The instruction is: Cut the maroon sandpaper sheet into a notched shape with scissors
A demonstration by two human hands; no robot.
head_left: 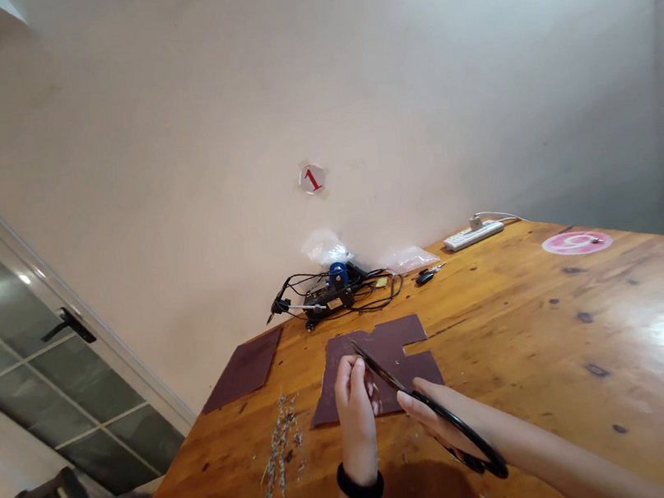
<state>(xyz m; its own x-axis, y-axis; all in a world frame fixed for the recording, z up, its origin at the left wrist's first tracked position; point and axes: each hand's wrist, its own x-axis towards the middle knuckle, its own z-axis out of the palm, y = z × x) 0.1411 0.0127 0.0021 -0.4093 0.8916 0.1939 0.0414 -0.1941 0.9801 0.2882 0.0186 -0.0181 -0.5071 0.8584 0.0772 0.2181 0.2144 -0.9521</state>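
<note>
My right hand (436, 410) is closed on a pair of black-handled scissors (462, 428), whose blades point up and left toward my other hand. Fingers pinched together, my left hand (354, 399) is at the blade tips; whatever it holds is too small or hidden to make out. A black band circles that wrist. Below both hands lies a dark maroon sheet (399, 339) with notches cut into its edges. Left of it, a strip of small grey, thread-like pieces (280, 452) is spread along the wooden table (508, 339).
A second maroon sheet (247, 368) lies at the left edge. Toward the wall are tangled black cables and a device (330, 297), a clear plastic bag (327, 247), small black-handled snips (429, 274), a white power strip (473, 235) and a round pink sticker (577, 243).
</note>
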